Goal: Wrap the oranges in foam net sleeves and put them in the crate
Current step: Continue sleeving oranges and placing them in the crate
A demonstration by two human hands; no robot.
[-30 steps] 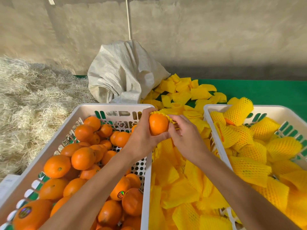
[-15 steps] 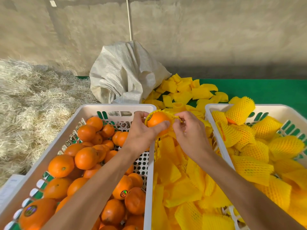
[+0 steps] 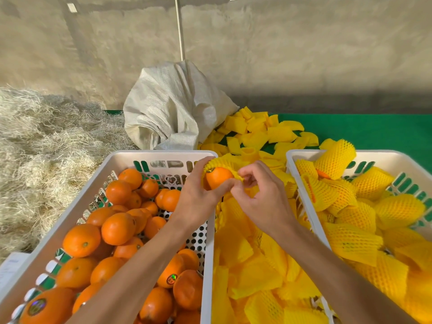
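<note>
Slippage is being risked: the round orange fruit [image 3: 218, 177], at twelve o'clock between the crates, is being gripped by left-hand fingers [image 3: 217, 187] while the yellow foam net sleeve [image 3: 216, 163] is being pinched by right-hand fingers [image 3: 245, 174]; tearing is possible if overstretched.

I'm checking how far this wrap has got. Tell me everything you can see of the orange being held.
The orange is round, glossy and deep orange, with a small dark sticker near its top left. The left hand grips it from the left and below. A yellow foam net sleeve arches over its top and far side; the right hand pinches the sleeve's edge. Its near face is bare. It is held above the loose sleeves between the crates.
</note>
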